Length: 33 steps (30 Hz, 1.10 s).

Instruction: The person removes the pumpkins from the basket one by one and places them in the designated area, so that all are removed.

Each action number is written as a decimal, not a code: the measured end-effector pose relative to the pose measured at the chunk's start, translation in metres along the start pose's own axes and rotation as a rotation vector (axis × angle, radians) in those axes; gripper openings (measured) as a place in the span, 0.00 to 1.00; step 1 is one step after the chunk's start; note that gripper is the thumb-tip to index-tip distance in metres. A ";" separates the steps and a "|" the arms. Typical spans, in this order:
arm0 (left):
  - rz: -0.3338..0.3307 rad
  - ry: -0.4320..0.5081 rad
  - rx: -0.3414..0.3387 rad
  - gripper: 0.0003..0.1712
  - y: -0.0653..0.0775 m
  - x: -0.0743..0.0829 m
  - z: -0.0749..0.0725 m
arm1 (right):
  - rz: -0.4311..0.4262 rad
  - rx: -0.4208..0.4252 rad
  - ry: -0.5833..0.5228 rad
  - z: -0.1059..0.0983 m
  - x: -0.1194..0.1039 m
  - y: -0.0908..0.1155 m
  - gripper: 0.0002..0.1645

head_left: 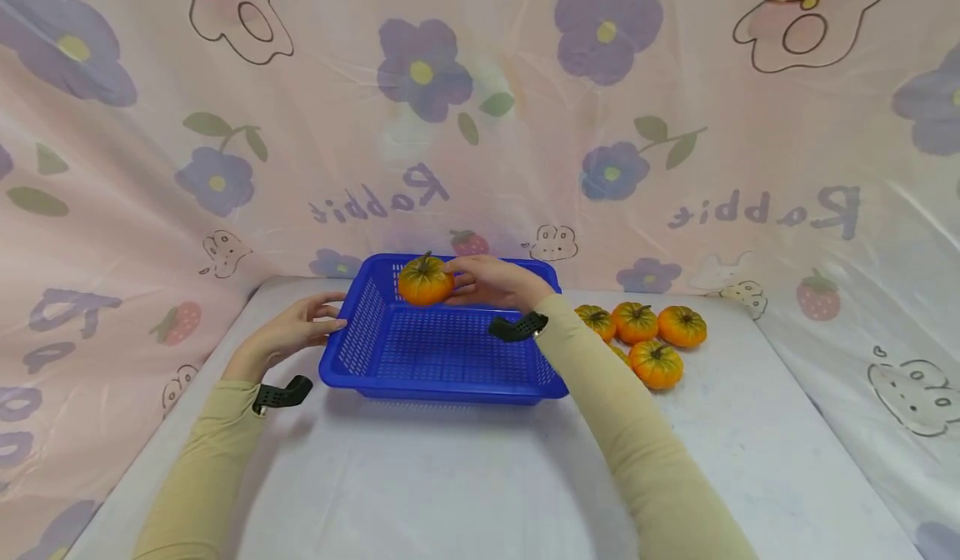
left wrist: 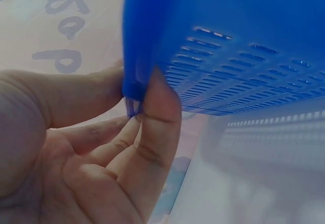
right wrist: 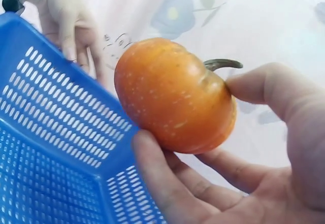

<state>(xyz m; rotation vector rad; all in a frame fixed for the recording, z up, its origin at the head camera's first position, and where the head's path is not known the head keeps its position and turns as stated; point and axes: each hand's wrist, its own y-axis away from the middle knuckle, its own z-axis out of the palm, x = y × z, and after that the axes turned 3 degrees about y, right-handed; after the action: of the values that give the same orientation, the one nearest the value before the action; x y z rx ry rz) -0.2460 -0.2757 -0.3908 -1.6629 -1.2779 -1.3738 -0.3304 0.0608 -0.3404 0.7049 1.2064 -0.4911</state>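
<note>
An orange pumpkin (right wrist: 172,97) with a dark curved stem is held between the thumb and fingers of my right hand (head_left: 491,281). In the head view that pumpkin (head_left: 424,283) hangs over the far left part of a blue plastic basket (head_left: 450,392). No other pumpkin shows inside the basket. At the basket's left side, my left hand (head_left: 296,327) pinches the rim. The left wrist view shows the thumb on one side of this rim (left wrist: 137,76) and the fingers on the other.
To the right of the basket, several orange and green pumpkins (head_left: 656,365) sit grouped on the white table (head_left: 450,485), partly hidden by my right sleeve. A pale printed curtain (head_left: 510,143) hangs behind and along the sides. Each wrist wears a black camera mount (head_left: 283,393).
</note>
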 end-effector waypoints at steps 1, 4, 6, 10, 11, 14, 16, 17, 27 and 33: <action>0.001 0.001 -0.001 0.37 0.000 0.000 0.000 | -0.002 0.005 -0.005 -0.002 -0.002 0.003 0.20; 0.006 0.005 -0.007 0.37 0.001 0.000 0.000 | -0.004 0.011 -0.003 -0.007 -0.007 0.014 0.25; 0.008 0.006 -0.008 0.37 0.001 0.000 0.000 | -0.007 0.006 0.016 -0.012 -0.009 0.023 0.27; 0.014 0.005 -0.006 0.37 0.001 0.000 0.000 | -0.032 -0.006 0.038 -0.024 -0.012 0.040 0.29; 0.016 0.005 -0.008 0.37 0.000 0.001 0.000 | -0.038 -0.004 0.037 -0.028 -0.012 0.045 0.29; 0.023 0.007 -0.013 0.37 0.000 0.001 0.001 | -0.059 0.011 0.040 -0.037 -0.013 0.059 0.29; 0.025 0.003 -0.014 0.37 0.000 0.000 0.001 | -0.065 0.019 0.067 -0.042 -0.012 0.068 0.30; 0.025 0.003 -0.016 0.37 0.000 0.000 0.001 | -0.068 0.022 0.075 -0.044 -0.012 0.072 0.31; 0.010 0.020 -0.016 0.38 0.001 -0.001 0.000 | -0.081 0.069 0.076 -0.066 0.004 0.105 0.28; 0.014 0.026 -0.020 0.39 0.001 0.000 0.000 | -0.108 0.057 0.076 -0.082 0.010 0.130 0.31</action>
<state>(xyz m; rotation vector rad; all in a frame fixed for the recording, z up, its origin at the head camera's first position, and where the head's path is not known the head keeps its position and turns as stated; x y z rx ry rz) -0.2447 -0.2763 -0.3909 -1.6594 -1.2393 -1.3991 -0.2932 0.2108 -0.3361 0.7150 1.3106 -0.5947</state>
